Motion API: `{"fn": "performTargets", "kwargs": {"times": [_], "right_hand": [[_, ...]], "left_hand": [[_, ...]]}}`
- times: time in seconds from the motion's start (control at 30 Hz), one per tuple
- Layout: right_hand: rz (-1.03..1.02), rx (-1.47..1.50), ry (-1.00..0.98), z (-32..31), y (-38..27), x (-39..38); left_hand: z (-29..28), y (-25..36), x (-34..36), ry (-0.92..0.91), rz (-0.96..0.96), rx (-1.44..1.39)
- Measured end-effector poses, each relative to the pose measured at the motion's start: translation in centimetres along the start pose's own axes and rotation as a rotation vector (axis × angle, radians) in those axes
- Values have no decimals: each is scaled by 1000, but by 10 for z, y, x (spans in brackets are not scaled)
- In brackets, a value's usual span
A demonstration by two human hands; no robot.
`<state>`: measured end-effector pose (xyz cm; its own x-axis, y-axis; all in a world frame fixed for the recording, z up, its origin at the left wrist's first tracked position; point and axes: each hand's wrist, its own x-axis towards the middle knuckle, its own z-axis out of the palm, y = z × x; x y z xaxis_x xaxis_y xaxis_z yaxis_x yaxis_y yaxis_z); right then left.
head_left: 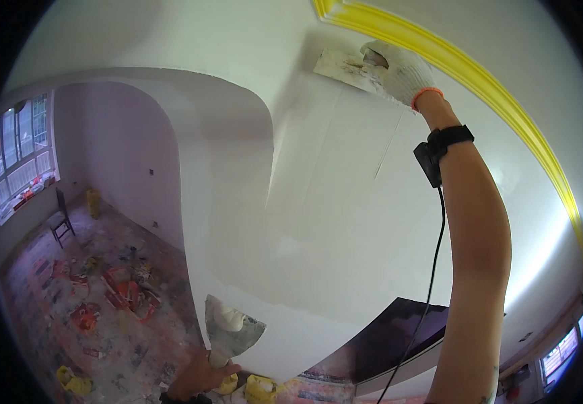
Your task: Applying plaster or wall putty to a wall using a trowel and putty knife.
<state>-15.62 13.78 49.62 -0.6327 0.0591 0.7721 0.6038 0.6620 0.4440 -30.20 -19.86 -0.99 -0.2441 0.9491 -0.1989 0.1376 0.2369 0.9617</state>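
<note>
My right hand [406, 74], in a white knit glove with an orange cuff, is raised high and closed on a plastering trowel [340, 70]. The trowel's flat blade lies against the white wall [291, 236], just below a yellow cornice moulding [470, 62]. Thin ridges run down the wall beneath the blade. Low in front of me, my bare left hand [200, 374] grips a putty knife [243, 339] by its handle, blade up. A lump of white putty [227, 318] sits on that blade.
A black cable [434, 256] hangs from a strapped box on my right wrist. An arched opening at left leads to a room with a chair [61, 215], a window [21, 141] and red bags [126, 289] on a messy floor. Yellow bags [261, 388] lie below.
</note>
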Motion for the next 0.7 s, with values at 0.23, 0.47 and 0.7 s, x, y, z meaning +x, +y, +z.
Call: {"fn": "performTargets", "kwargs": {"times": [0.23, 0.47, 0.7], "right_hand": [[59, 94, -164, 11, -2, 18], [-14, -32, -177, 19, -63, -13], [-150, 50, -135, 98, -109, -101]], "left_hand": [[2, -32, -6, 85, 83, -130], [-4, -9, 0, 28, 43, -215], [2, -38, 17, 26, 259, -115]]}}
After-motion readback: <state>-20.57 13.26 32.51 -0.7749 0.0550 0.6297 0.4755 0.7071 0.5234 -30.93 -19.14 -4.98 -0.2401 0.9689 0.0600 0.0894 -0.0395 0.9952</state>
